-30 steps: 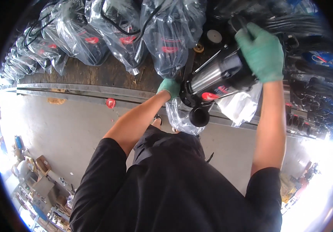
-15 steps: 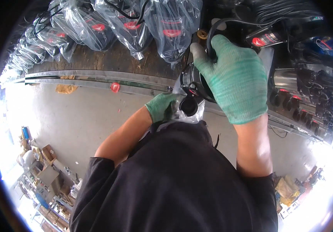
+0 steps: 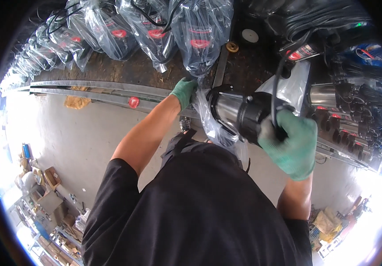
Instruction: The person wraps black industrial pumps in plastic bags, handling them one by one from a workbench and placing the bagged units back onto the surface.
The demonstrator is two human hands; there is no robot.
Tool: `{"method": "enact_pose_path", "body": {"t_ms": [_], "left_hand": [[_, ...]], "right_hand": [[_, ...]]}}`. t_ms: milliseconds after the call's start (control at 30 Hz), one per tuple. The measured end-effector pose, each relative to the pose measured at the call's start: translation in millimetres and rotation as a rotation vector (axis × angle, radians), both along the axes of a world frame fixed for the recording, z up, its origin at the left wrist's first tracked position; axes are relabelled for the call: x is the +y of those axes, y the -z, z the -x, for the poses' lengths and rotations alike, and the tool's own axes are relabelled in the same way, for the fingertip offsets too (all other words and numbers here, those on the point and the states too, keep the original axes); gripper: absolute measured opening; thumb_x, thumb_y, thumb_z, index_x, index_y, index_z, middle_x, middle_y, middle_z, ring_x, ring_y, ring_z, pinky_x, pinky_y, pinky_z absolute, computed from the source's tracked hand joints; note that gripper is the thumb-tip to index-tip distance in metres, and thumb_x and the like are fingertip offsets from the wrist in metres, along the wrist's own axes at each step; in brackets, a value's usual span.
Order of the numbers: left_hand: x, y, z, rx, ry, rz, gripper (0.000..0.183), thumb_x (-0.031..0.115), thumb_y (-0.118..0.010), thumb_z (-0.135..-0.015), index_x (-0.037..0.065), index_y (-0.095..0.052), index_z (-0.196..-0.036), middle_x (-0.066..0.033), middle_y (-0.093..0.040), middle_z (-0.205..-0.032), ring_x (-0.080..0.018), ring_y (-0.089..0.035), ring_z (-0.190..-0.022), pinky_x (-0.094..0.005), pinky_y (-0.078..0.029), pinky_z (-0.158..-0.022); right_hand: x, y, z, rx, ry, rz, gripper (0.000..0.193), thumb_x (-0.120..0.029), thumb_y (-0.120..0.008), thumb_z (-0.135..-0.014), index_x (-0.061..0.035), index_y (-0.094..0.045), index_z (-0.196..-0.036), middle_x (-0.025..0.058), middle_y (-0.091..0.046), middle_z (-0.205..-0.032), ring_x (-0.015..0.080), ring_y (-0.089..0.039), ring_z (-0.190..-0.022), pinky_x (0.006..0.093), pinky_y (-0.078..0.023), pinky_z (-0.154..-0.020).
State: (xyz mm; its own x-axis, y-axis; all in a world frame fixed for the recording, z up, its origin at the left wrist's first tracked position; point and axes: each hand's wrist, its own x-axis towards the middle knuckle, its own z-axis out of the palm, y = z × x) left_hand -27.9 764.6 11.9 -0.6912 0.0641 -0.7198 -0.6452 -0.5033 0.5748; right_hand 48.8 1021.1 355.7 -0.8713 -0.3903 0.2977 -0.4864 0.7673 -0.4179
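My right hand (image 3: 291, 146), in a green glove and slightly blurred, is closed round the top end of a black-and-steel submersible pump (image 3: 233, 110). The pump is tilted on its side, its base toward the left, and a black cable (image 3: 277, 84) rises from the gripped end. Under and beside the base hangs a clear plastic bag (image 3: 206, 116). My left hand (image 3: 184, 93), also gloved, pinches the upper edge of this bag at the workbench edge; its fingertips are partly hidden. How far the bag covers the pump cannot be made out.
Several bagged pumps (image 3: 198, 40) line the back of the dark workbench (image 3: 124, 68). A brass-coloured ring (image 3: 232, 47) and a pale disc (image 3: 250, 35) lie behind my pump. Unbagged pumps (image 3: 330, 95) crowd the right. Boxes (image 3: 52, 176) stand on the floor at left.
My right hand has moved right and nearer to me, and the pump has swung onto its side. My left hand has shifted slightly up, stretching the bag along the bench edge.
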Motion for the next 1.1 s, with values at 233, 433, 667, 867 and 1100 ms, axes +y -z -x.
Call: {"method": "enact_pose_path", "body": {"t_ms": [233, 433, 667, 867, 1100], "left_hand": [[-2, -2, 27, -0.006, 0.619, 0.156, 0.021, 0.022, -0.065, -0.094, 0.007, -0.071, -0.108, -0.0122, -0.073, -0.092, -0.0293, -0.069, -0.073, -0.0428, -0.055, -0.065], [9, 3, 45, 0.370, 1.621, 0.727, 0.026, 0.024, -0.064, -0.095, 0.006, -0.071, -0.112, -0.0155, -0.073, -0.099, -0.0332, -0.070, -0.086, -0.0438, -0.054, -0.076], [29, 27, 52, 0.631, 1.631, 1.165, 0.031, 0.027, -0.062, -0.096, 0.005, -0.071, -0.116, -0.0194, -0.074, -0.109, -0.0378, -0.070, -0.101, -0.0450, -0.053, -0.090], [62, -18, 49, 0.627, 1.143, 1.181, 0.029, 0.026, -0.056, -0.099, 0.000, -0.068, -0.106, -0.0279, -0.071, -0.103, -0.0460, -0.068, -0.100, -0.0512, -0.053, -0.086], [24, 72, 40, 0.671, 1.171, 1.490, 0.029, 0.021, -0.052, -0.102, 0.002, -0.064, -0.120, -0.0247, -0.069, -0.110, -0.0363, -0.070, -0.097, -0.0466, -0.054, -0.081]], "right_hand": [[52, 12, 5, 0.194, -0.120, 0.060, 0.022, -0.007, -0.077, -0.066, -0.0089, -0.055, -0.064, 0.0093, -0.049, -0.057, 0.0313, -0.050, -0.046, 0.0400, -0.040, -0.046], [79, 15, 11, 0.145, -0.167, 0.118, 0.019, -0.003, -0.073, -0.064, -0.0090, -0.055, -0.064, 0.0066, -0.050, -0.059, 0.0296, -0.050, -0.049, 0.0389, -0.040, -0.049], [91, 18, 8, 0.155, -0.276, 0.232, 0.018, 0.000, -0.069, -0.061, -0.0101, -0.056, -0.067, 0.0056, -0.055, -0.064, 0.0276, -0.053, -0.053, 0.0378, -0.043, -0.054], [103, 30, -1, 0.164, -0.432, 0.266, 0.018, -0.014, -0.075, -0.057, -0.0148, -0.059, -0.066, 0.0003, -0.058, -0.068, 0.0235, -0.057, -0.057, 0.0392, -0.051, -0.060], [119, 33, -4, 0.085, -0.519, 0.263, 0.016, -0.018, -0.075, -0.055, -0.0165, -0.063, -0.066, -0.0003, -0.061, -0.070, 0.0234, -0.060, -0.061, 0.0410, -0.057, -0.068]]}}
